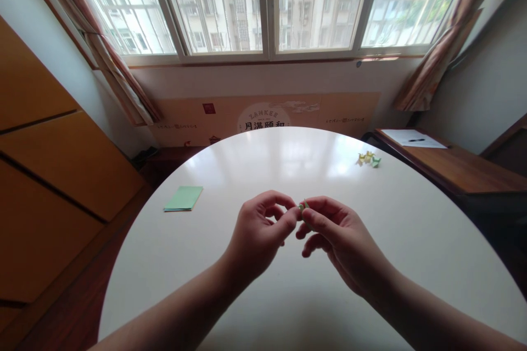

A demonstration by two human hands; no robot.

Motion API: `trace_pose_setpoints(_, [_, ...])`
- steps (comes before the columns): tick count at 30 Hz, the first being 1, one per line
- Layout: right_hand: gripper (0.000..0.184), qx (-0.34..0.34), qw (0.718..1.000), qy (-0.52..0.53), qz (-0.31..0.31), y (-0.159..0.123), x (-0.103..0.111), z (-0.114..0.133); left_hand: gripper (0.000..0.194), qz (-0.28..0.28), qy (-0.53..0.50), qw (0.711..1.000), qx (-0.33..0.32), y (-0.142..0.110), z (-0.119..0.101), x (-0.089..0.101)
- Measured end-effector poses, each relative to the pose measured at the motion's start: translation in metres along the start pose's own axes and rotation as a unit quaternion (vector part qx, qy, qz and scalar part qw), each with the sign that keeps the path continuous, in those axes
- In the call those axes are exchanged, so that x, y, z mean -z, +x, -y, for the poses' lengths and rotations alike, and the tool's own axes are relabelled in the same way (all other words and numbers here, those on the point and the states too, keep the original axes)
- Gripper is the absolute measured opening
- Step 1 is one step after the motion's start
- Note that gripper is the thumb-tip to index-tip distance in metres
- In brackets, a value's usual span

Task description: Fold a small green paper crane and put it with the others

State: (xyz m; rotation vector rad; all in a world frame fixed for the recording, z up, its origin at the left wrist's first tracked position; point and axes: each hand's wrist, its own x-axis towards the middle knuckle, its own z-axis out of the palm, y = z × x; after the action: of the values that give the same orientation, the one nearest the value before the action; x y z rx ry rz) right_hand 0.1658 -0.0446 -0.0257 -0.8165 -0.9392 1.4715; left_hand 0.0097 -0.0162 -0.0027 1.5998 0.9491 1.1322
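Above the middle of the white round table (263,307), my left hand (263,225) and my right hand (337,230) meet fingertip to fingertip. Between them is a small folded piece of green paper (303,208), pinched by thumb and forefinger on both sides. Most of the paper is hidden by the fingers, so its full shape does not show. The other fingers of my right hand hang loosely curled below it. To the left lies a stack of green paper sheets (184,198). Several small folded paper pieces (368,158), yellow and green, sit together at the far right of the table.
A wooden side table (473,162) at the right bears a white sheet (411,138) with a dark pen (416,140). An orange-brown cabinet (53,186) stands at the left. Behind the table are a printed board (185,112) and a barred window (214,5) between curtains (436,66).
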Motion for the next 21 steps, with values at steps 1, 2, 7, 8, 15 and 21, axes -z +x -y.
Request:
trace_pose_setpoints(1, [0.024, -0.001, 1.000, -0.003, 0.003, 0.0001, 0.0004, -0.0001, 0.016, 0.003, -0.009, 1.000, 0.009, 0.0004, -0.0004, 0.0002])
trace_pose_setpoints(2, [0.024, -0.002, 1.000, -0.007, 0.006, 0.0002, 0.0008, -0.0001, 0.016, 0.004, -0.020, 1.000, 0.016, 0.0008, -0.0008, 0.0004])
trace_pose_setpoints(7, [0.026, -0.013, 1.000, -0.024, 0.010, 0.0007, 0.0024, 0.0013, 0.017, -0.008, -0.065, 0.997, 0.028, 0.0025, -0.0007, 0.0009])
trace_pose_setpoints(8, [0.026, -0.015, 1.000, -0.026, 0.007, 0.0007, 0.0024, 0.0016, 0.017, -0.010, -0.071, 0.997, 0.030, 0.0029, -0.0002, 0.0009])
trace_pose_setpoints(15, [0.026, -0.003, 0.999, -0.034, -0.017, 0.0007, 0.0017, 0.0024, 0.017, -0.014, -0.092, 0.995, 0.039, 0.0038, 0.0036, 0.0011])
trace_pose_setpoints(21, [0.028, 0.012, 0.998, -0.064, -0.026, 0.0021, 0.0010, 0.0029, 0.022, 0.010, -0.053, 0.999, 0.000, 0.0039, 0.0041, 0.0018])
